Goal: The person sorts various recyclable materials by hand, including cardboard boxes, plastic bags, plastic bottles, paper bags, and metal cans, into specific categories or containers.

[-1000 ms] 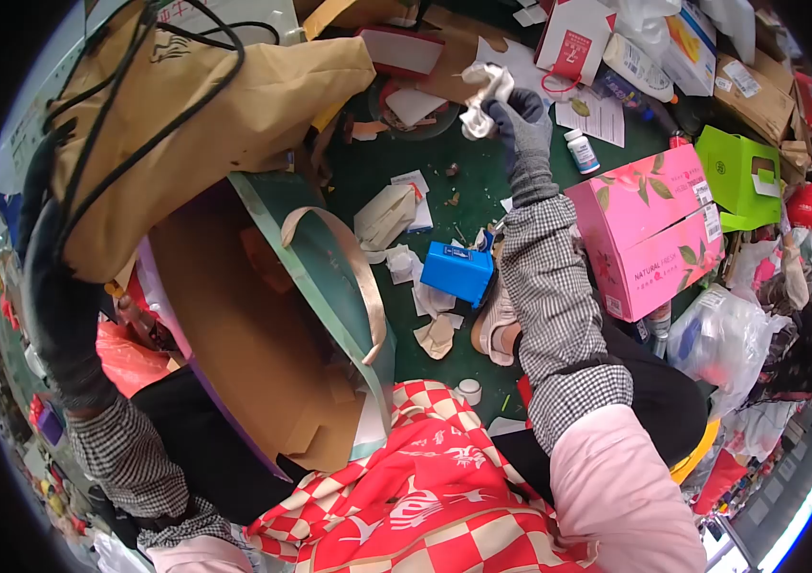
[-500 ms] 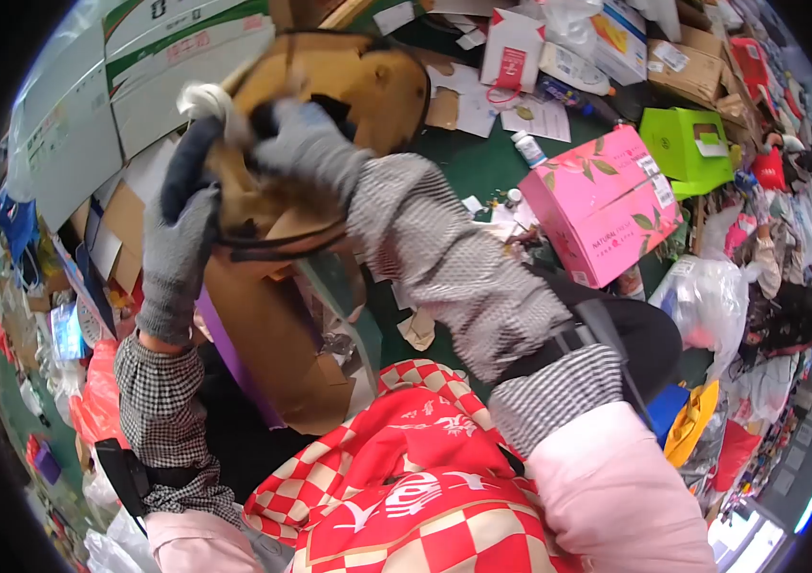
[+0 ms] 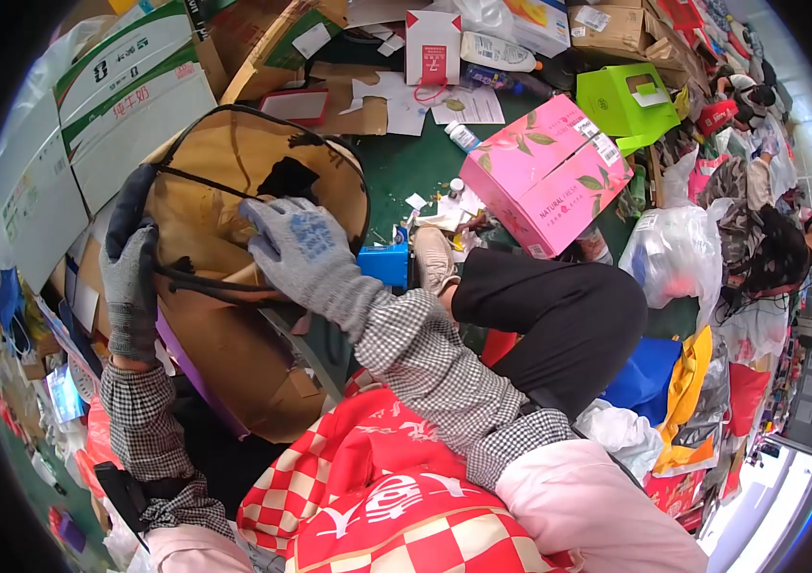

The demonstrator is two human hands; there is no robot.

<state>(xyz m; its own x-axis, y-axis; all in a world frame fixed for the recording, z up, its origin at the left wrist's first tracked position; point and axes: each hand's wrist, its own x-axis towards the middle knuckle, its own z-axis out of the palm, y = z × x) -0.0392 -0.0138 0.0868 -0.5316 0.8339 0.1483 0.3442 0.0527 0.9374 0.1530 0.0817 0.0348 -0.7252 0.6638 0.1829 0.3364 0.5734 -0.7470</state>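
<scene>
A round tan bag with dark edging (image 3: 210, 224) gapes open at the upper left, a black piece of cloth (image 3: 289, 180) inside it. My left hand (image 3: 129, 272), in a grey glove with dark fingertips, grips its left edge between thumb and fingers. On the right side of the bag's opening lies my gloved right hand (image 3: 306, 253), its thumb and fingers apart at the dark rim; whether it pinches anything is hard to make out. Below the bag stands an open cardboard box (image 3: 234, 368) with a purple edge.
Flattened white and green cartons (image 3: 129, 100) lean at the upper left. Right of the bag are a blue box (image 3: 384, 265), a pink box (image 3: 547, 177) and a green box (image 3: 626, 103). A clear plastic bag (image 3: 675, 253) lies farther right, near another person (image 3: 779, 244).
The bag has been turned so its inside faces me, and the white thing at its top no longer shows. My right hand has moved down to the bag's right side. A leg and shoe now show.
</scene>
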